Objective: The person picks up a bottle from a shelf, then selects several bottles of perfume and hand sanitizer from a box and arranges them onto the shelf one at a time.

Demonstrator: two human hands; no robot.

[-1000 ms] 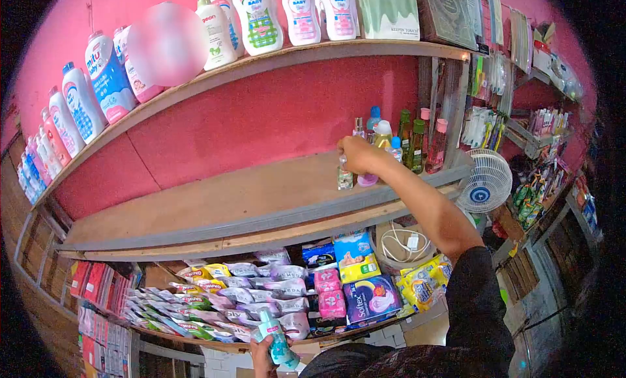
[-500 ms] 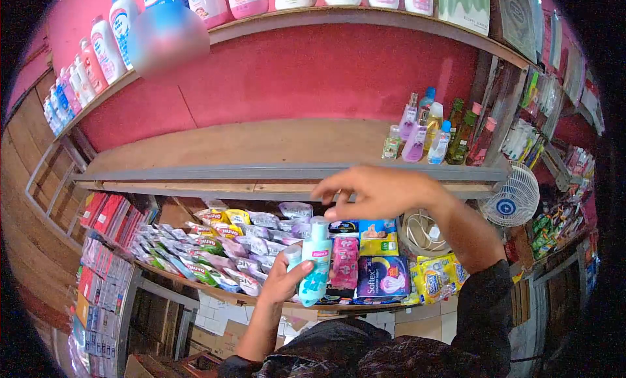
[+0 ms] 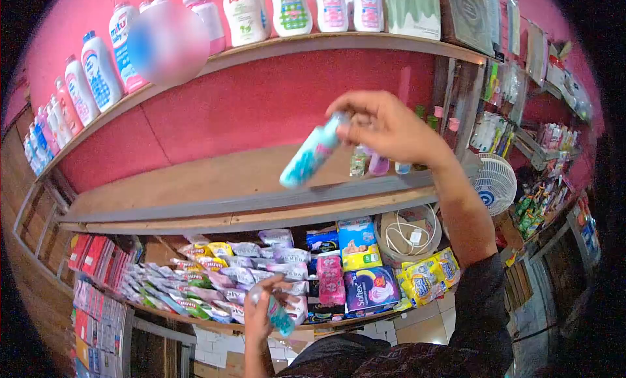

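Observation:
My right hand (image 3: pixel 385 127) grips a teal-and-white bottle (image 3: pixel 310 157) by its cap end, fingers closed round the top. That bottle hangs tilted in front of the wooden middle shelf (image 3: pixel 189 176), its base down to the left. Lower down, my left hand (image 3: pixel 261 313) is closed round a second, smaller-looking teal bottle (image 3: pixel 280 318), with its pale cap near the thumb. Packed sachets (image 3: pixel 222 273) lie just behind the left hand. Partly hidden behind my right hand and forearm, several small bottles (image 3: pixel 378 164) stand at the shelf's right end.
Baby-care bottles (image 3: pixel 248 16) line the upper shelf (image 3: pixel 287 43). Below, a Softex pack (image 3: pixel 372 290), yellow packs (image 3: pixel 427 279) and a coiled white cable (image 3: pixel 414 234) lie on the lower level. A white fan (image 3: pixel 493 182) stands at right, red boxes (image 3: pixel 98 255) at left.
My right hand has taken one teal bottle from my left hand and raised it to the middle shelf. The left hand has moved down and left with the other bottle. The view has shifted.

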